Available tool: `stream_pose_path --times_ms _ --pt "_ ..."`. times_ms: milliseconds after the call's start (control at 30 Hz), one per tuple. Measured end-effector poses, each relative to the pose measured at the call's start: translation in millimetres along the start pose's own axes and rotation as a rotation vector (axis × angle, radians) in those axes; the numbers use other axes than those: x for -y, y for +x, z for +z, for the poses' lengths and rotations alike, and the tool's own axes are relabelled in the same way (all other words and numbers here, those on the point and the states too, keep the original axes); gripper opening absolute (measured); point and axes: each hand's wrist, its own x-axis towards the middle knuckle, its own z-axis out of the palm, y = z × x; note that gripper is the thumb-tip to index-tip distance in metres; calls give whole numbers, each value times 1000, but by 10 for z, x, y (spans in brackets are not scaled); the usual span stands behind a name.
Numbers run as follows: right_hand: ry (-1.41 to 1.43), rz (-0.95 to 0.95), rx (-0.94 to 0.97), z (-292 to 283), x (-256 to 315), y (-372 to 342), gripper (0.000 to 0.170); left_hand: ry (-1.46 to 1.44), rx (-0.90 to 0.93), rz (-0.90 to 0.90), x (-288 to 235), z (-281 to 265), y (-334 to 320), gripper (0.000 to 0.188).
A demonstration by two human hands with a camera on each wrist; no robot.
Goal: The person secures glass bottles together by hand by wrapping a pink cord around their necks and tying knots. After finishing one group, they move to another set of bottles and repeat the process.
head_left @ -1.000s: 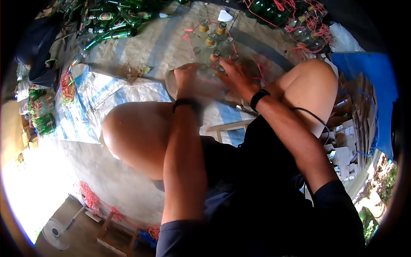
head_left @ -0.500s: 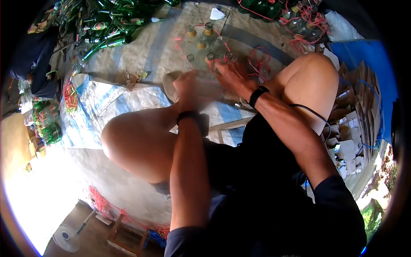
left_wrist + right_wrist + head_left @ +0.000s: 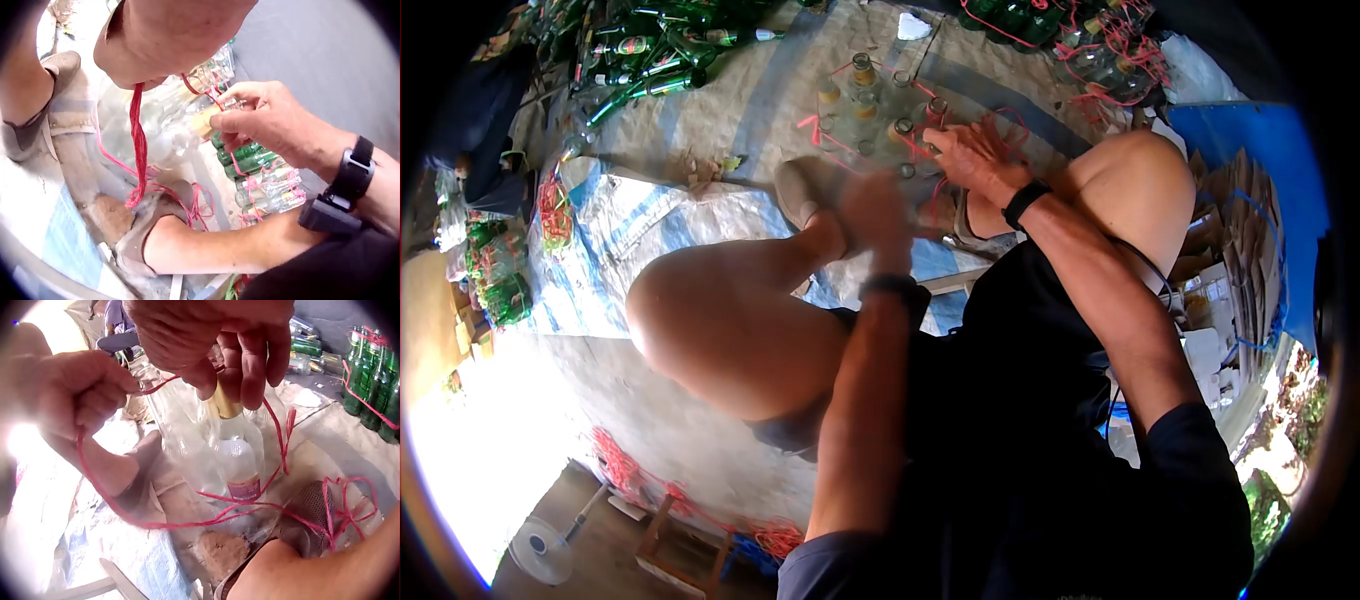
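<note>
Several clear glass bottles (image 3: 865,105) stand upright in a bundle on the ground sheet, with red string (image 3: 181,525) looped round them. My left hand (image 3: 81,390), blurred in the head view, grips the string close to my body, curled into a fist; a strand hangs below it in the left wrist view. My right hand (image 3: 978,158) is at the neck of a bottle with a gold collar (image 3: 225,403) on the bundle's near right side. Its thumb and fingers pinch the string there. Between the two hands runs a short stretch of string.
My feet in grey shoes (image 3: 795,192) flank the bundle. Green bottles (image 3: 665,60) are heaped at the back left, and more tied bottles (image 3: 1115,60) stand at the back right. Stacked cardboard (image 3: 1240,250) lies right of my knee. Loose string (image 3: 350,506) lies near one shoe.
My left hand has moved right and back toward my body. The right hand has shifted slightly right and away from me, staying by the bottle necks.
</note>
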Motion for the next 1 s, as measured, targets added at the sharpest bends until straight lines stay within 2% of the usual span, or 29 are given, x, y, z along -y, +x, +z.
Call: stream_pose_path --times_ms 33,100,167,233,367,500,733,800,867,933,1000 --pt "0 -4 3 12 -46 24 10 -1 -4 -2 -192 97 -44 26" --pt "2 -56 -2 52 -177 63 12 37 -216 -107 -466 254 -112 23" --pt "21 -43 14 71 -255 78 15 -82 -238 -93 -611 350 -153 22" --pt "41 -31 27 68 -300 91 18 41 -302 -41 -714 407 -176 22" --pt "73 5 49 22 -302 94 24 122 -240 5 -790 301 -155 23" --pt "104 81 103 -59 -237 78 29 74 -162 -22 -536 244 -66 21" --pt "156 32 47 -269 -225 70 37 26 -104 106 -433 150 -40 16" --pt "209 -12 -79 -333 -179 119 36 -30 -88 109 -399 148 7 16" --pt "209 -70 -71 -439 -90 161 34 -87 -68 112 -331 160 1 16" --pt "212 -129 -60 -443 2 228 32 156 -71 371 -384 127 -61 16" --pt "156 -343 -127 -389 59 327 27 97 -44 306 -402 103 -30 17"
